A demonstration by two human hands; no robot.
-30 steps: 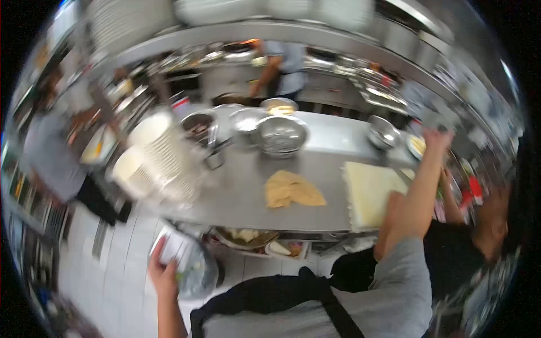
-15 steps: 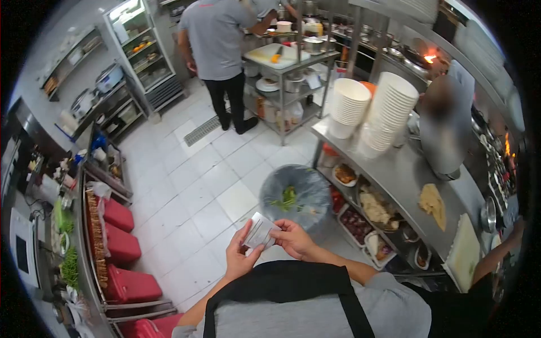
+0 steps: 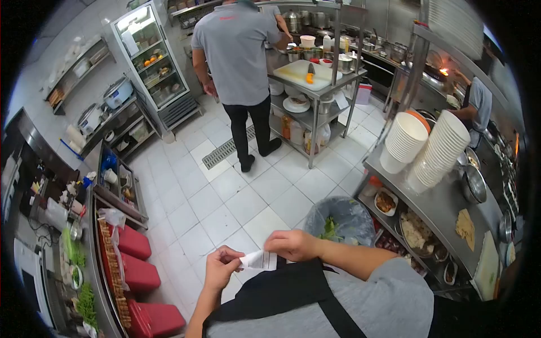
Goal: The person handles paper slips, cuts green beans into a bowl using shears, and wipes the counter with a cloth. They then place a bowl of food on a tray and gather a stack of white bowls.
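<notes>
A small white paper slip (image 3: 259, 260) with print on it is stretched between both of my hands, just above my black apron. My left hand (image 3: 221, 268) pinches its left end and my right hand (image 3: 293, 244) grips its right end. A bin lined with a clear bag (image 3: 340, 221), holding green scraps, stands on the tiled floor right behind my right hand.
A person in a grey shirt (image 3: 239, 62) stands at a steel prep table (image 3: 315, 79) ahead. To the right runs a steel counter (image 3: 445, 205) with two stacks of white bowls (image 3: 431, 151). Red crates (image 3: 138, 276) sit at the left under a shelf.
My view has swung from the counter to the floor and room. My right hand came down from the counter and joined my left hand on the paper slip, now pulled out flat.
</notes>
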